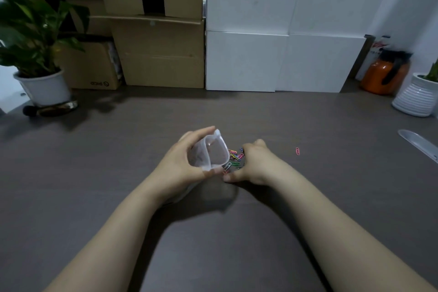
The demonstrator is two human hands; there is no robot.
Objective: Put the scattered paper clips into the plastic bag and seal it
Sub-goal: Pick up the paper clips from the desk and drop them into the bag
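Note:
My left hand holds a small clear plastic bag upright at the middle of the table, its mouth spread wide and facing right. Just right of the bag's mouth lies a pile of several coloured paper clips. My right hand is cupped over the right side of that pile, fingers curled down around the clips and thumb touching the table near the bag's lower lip. One pink paper clip lies alone farther right on the table. Whether the bag holds any clips is unclear.
Cardboard boxes and white panels stand along the back of the grey-brown table. A potted plant is at back left. An orange jug, a ribbed white pot and a clear ruler are at the right.

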